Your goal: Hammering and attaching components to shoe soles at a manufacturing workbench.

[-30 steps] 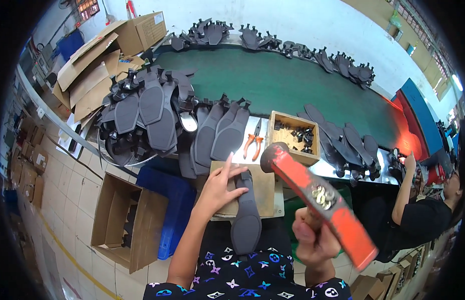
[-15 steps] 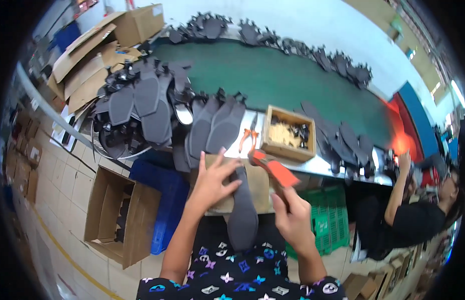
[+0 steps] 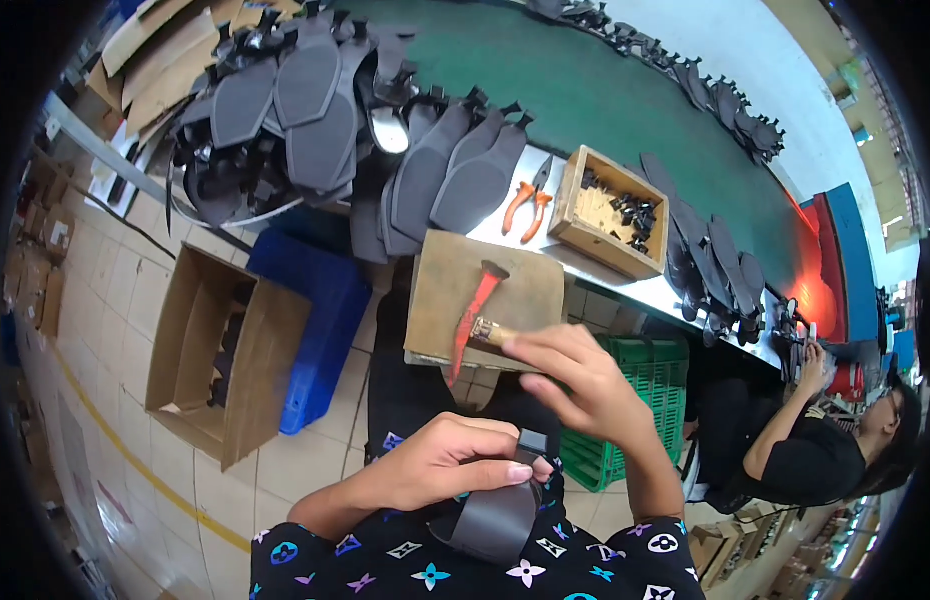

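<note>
My left hand (image 3: 450,465) is closed around a dark grey high-heeled shoe sole (image 3: 495,525), held low against my lap. A small black heel end (image 3: 532,440) shows above its fingers. My right hand (image 3: 585,380) is above the near right edge of a brown work block (image 3: 535,280), its fingers stretched out and apart from the thumb. Its fingertips are at the wooden handle of a hammer (image 3: 475,310) with a red head, which rests on the block. The rest of the handle is hidden behind the fingers.
Beyond the block are orange-handled pliers (image 3: 528,210) and a wooden box (image 3: 615,262) of small black parts. Piled soles (image 3: 315,150) stand left of a green conveyor belt (image 3: 525,90). A cardboard carton (image 3: 200,345), blue crate (image 3: 320,355) and green crate (image 3: 650,390) flank me. A co-worker (image 3: 815,440) sits right.
The sole has moved off the block down to my lap, in my left hand. The hammer has come down onto the block, and my right hand's fingers have straightened. The view has shifted.
</note>
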Available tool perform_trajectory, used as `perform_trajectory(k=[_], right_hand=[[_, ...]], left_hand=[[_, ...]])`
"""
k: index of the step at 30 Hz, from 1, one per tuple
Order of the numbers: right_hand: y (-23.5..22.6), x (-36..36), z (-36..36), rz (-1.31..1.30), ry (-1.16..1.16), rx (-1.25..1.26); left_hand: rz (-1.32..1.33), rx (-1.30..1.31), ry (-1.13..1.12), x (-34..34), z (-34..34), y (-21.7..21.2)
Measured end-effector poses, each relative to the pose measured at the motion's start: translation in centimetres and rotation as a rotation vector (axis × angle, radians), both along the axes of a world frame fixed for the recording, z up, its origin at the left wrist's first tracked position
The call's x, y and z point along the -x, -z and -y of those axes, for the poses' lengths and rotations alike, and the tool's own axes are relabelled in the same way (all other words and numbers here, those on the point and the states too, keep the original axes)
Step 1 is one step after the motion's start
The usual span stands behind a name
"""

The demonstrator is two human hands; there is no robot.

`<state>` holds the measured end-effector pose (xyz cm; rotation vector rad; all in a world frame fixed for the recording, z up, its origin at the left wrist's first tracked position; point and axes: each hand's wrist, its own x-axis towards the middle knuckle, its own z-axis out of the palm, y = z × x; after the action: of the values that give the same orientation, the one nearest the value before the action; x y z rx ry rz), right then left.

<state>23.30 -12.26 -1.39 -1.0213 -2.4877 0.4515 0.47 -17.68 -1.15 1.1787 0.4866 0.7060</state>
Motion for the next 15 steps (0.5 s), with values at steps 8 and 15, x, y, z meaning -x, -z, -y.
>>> perform_trajectory(k=[8, 15], right_hand=[[-4.7, 0.2, 0.0, -0.471, -0.663, 0.614], [-5.1, 1.3, 0.5, -0.532, -0.769, 0.494]], left_hand=[[0.166, 0.12, 0.415, 0.0, -1.0, -0.1], [0.193, 0.083, 0.472, 0.7, -0.5, -1.6]])
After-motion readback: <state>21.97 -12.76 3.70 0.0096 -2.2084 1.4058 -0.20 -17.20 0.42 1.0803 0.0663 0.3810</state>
